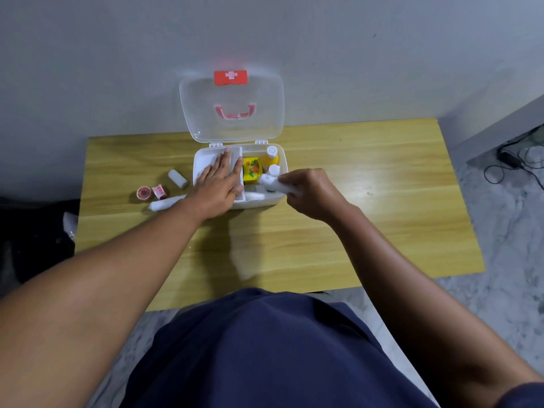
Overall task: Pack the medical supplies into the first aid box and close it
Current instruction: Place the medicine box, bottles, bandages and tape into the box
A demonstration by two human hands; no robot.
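Note:
The white first aid box (281, 160) stands open at the table's far middle, its clear lid (232, 107) leaning back against the wall. My left hand (219, 184) lies flat, fingers spread, on the white inner tray (206, 159) in the box's left half. My right hand (306, 191) grips a white bandage roll (269, 181) over the box's right half. Below it are a yellow carton (252, 169), a yellow bottle with a white cap (271, 154) and another white cap (273, 169).
Left of the box on the wooden table (353, 216) lie a white gauze roll (177, 178), a red tape roll (143, 193), a small red-and-white packet (159, 191) and a long white bandage roll (164, 203). Cables (512, 160) lie on the floor at right.

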